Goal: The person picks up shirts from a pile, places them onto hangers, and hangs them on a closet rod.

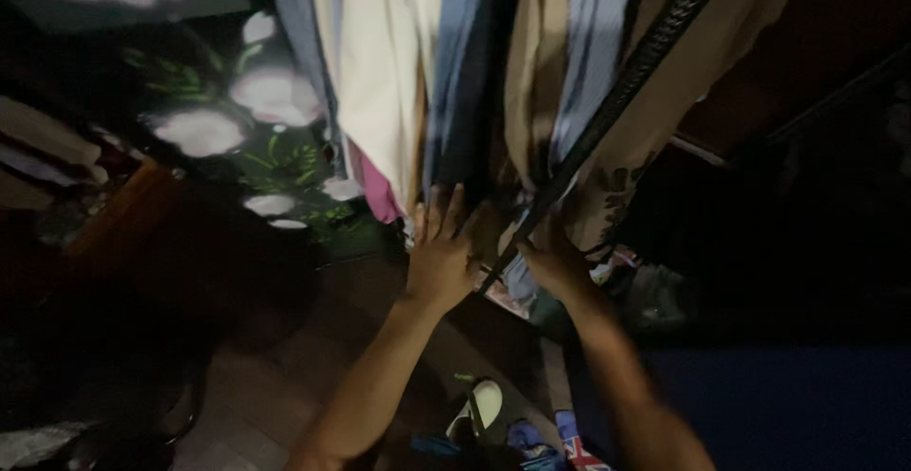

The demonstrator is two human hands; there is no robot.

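Several hanging garments [474, 63] fill the top middle: cream, blue, dark navy, tan and striped cloth, with a pink piece [378, 191] low on the left. My left hand [441, 248] lies flat with fingers spread against the lower ends of the dark blue and tan garments. My right hand [555, 262] reaches in among the hems just right of it, beside a dark ribbed strap [626, 82] that runs diagonally from upper right down to the hands. Whether the right fingers grip cloth is hidden in the dim light.
A dark fabric with white flowers and green leaves [237, 120] hangs on the left. A brown wooden edge [123, 215] sits at far left. A white shoe [479, 405] and small coloured items [560, 443] lie on the floor below. The right side is dark.
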